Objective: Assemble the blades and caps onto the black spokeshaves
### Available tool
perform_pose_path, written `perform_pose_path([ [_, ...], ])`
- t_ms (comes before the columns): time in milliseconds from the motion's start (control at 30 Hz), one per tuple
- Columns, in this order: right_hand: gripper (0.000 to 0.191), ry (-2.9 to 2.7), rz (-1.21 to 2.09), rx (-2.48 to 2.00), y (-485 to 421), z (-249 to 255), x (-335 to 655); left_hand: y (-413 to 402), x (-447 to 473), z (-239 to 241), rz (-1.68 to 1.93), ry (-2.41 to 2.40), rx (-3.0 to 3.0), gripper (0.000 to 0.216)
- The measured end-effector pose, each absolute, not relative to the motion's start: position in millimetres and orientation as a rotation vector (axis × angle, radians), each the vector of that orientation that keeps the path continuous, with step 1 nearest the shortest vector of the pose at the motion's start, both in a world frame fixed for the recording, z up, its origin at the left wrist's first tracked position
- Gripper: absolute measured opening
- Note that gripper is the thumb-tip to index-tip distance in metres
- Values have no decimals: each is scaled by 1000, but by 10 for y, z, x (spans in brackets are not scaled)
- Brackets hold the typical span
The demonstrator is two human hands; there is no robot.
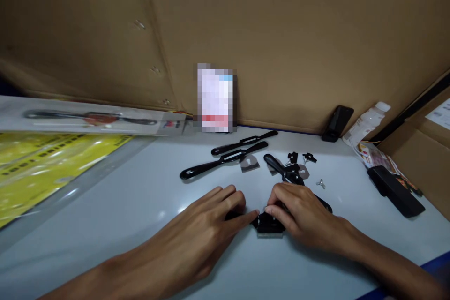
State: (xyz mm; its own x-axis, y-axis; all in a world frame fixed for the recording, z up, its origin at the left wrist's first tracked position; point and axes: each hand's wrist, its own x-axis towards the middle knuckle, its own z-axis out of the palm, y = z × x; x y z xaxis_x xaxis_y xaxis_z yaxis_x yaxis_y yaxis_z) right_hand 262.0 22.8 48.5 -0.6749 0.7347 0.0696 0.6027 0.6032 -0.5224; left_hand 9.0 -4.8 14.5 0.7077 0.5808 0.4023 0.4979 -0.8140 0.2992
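Glossy black metal tool (270, 227) is gripped by curled left hand (214, 218), forefinger extended.
Its centre is touched by right hand (298, 211), fingertips pinching; what's between can't be told.

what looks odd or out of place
The pale upright item before the cardboard wall: its front shows as coarse squares, so nothing on it is readable. The bottle also appears tilted, perhaps from lens distortion. No spill shows.

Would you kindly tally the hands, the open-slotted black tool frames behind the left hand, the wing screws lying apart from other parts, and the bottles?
Hands: 2
Black tool frames: 2
Wing screw lying apart: 1
Bottle: 1
Total: 6
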Motion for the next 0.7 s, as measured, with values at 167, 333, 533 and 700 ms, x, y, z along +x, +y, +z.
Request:
perform_pose_path([
  [167, 13, -2577, 623, -1115, 237, 455, 2625, -52, 90, 77, 736, 898, 2719, 54],
  [333, 16, -2604, 528, -1117, 252, 435, 2624, -64, 85, 86, 734, 881, 2728, 53],
  [533, 23, -2673, 61, -1005, 201, 329, 2604, -53, 94, 111, 776, 861, 2736, 49],
  [700, 28, -2596, 59, -1022, 160, 226, 2569, -63, 86, 102, 752, 861, 2738, 49],
])
